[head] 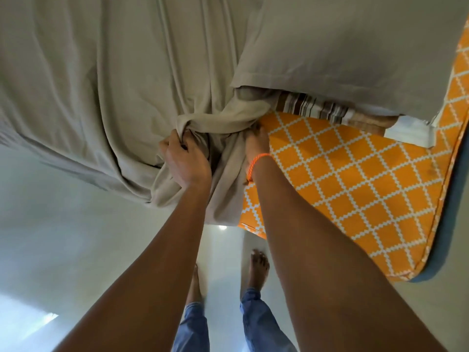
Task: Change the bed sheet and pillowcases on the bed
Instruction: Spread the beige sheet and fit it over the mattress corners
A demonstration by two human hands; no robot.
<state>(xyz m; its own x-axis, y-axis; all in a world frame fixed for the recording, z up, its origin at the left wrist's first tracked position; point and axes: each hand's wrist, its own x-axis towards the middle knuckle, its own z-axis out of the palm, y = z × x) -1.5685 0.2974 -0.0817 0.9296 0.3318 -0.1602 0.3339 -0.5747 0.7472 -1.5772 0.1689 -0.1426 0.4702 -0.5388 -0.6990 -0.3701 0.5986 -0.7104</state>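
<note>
Right hand (256, 143): fingertips buried in the bunched grey bed sheet (101, 85) at the mattress edge; grip not discernible. Orange cord bracelet (253, 165) at the wrist. Left hand (184, 161): fingers (175, 142) curled tight around a gathered fold of the same sheet; fingertips concealed inside the fabric.

Sheet location: spread up and to the left of the left fingers, covering most of the bed, cut off by the top and left frame borders; bunched into a twisted ridge between the two sets of fingers; hanging over the mattress side below the left fingers.

Right of the right fingers: bare orange mattress (355, 186) with white lattice pattern, corner exposed. Above the right fingers: pillow in grey pillowcase (355, 47), cut off at the top border; striped pillow ticking (312, 109) protruding from the open end; white label (408, 130) beside it.

Below the fingers: pale floor (63, 237), bare feet, blue jeans cuffs, partly hidden by the forearms.
</note>
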